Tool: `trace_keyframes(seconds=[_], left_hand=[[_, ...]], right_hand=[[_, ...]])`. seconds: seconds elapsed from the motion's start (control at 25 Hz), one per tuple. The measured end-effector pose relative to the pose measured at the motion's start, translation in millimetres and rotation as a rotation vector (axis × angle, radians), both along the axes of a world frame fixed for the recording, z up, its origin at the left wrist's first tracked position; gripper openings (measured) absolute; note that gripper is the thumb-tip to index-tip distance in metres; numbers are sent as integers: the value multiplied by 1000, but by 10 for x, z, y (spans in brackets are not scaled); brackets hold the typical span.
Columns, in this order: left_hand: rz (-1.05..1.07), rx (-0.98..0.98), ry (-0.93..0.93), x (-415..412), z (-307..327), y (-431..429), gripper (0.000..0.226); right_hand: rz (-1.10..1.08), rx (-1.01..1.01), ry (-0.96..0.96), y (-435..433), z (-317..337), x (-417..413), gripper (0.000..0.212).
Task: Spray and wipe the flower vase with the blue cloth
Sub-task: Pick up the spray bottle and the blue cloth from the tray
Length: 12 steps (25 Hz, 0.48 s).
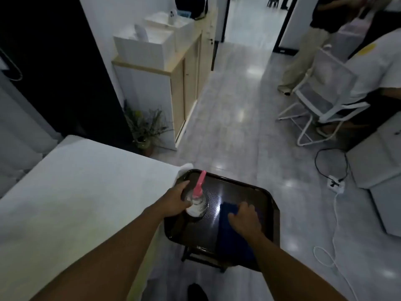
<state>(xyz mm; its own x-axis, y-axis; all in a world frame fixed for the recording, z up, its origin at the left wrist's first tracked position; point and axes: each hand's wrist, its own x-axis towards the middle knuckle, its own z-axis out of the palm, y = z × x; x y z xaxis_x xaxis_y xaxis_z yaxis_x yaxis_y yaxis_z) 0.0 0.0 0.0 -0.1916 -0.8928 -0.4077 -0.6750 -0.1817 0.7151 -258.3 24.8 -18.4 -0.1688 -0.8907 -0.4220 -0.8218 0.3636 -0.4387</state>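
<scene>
Grey floor tiles surround the dark tray (249, 187) before you. Your left hand (173, 199) curls its fingers around the clear spray bottle (196, 203) with the pink nozzle. Your right hand (245, 220) lies spread, palm down, on the blue cloth (227, 231), gripping nothing.
</scene>
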Motion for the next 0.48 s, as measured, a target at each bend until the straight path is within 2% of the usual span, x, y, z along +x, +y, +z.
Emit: trace_keyframes(seconds=[0.12, 0.2, 0.28, 0.36, 0.48], left_hand=[[42, -16, 115, -160, -271, -62, 77], [84, -48, 192, -278, -395, -46, 62], [137, -59, 236, -375, -471, -45, 53], [198, -79, 253, -439, -502, -50, 45], [251, -95, 256, -500, -515, -62, 42]], right_hand=[[-3, 187, 82, 61, -379, 24, 74], [-2, 222, 126, 108, -558, 66, 92], [14, 208, 195, 88, -691, 84, 100], [25, 177, 251, 74, -747, 99, 98], [69, 153, 275, 50, -800, 83, 75]])
